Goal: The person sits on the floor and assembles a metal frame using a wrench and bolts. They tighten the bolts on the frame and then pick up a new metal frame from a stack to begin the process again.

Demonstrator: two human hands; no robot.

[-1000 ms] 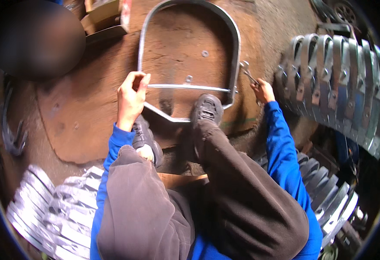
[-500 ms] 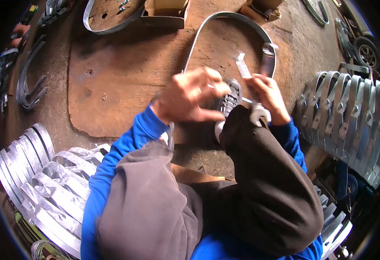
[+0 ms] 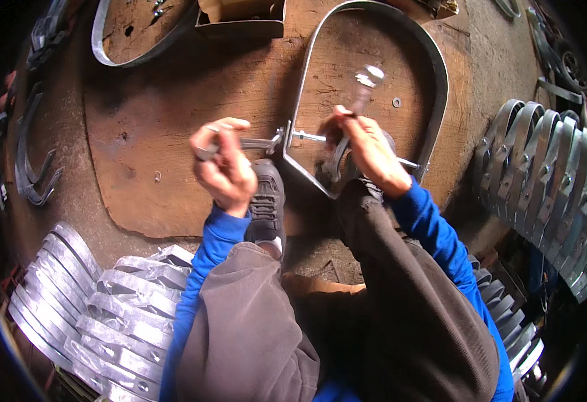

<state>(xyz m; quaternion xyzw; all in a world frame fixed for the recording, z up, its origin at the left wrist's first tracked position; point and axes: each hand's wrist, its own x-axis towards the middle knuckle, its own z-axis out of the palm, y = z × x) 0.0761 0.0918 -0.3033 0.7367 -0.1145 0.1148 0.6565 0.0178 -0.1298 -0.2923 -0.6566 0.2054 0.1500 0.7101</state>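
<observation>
From a distance, I am grasping a spanner [image 3: 256, 143] in my left grip [image 3: 225, 164]; its head is sitting at the near end of the rod [image 3: 307, 136]. My right grip [image 3: 374, 154] is clutching a metal tool [image 3: 365, 87], whose blur is leaving any marking unreadable. The metal hoop [image 3: 441, 94] is spreading under and beyond my right grip, its left side standing between my 2 grips. Beyond my right grip, 1 washer [image 3: 396, 102] is lying inside the hoop; beyond my left, 1 cardboard box [image 3: 240, 29] is resting.
</observation>
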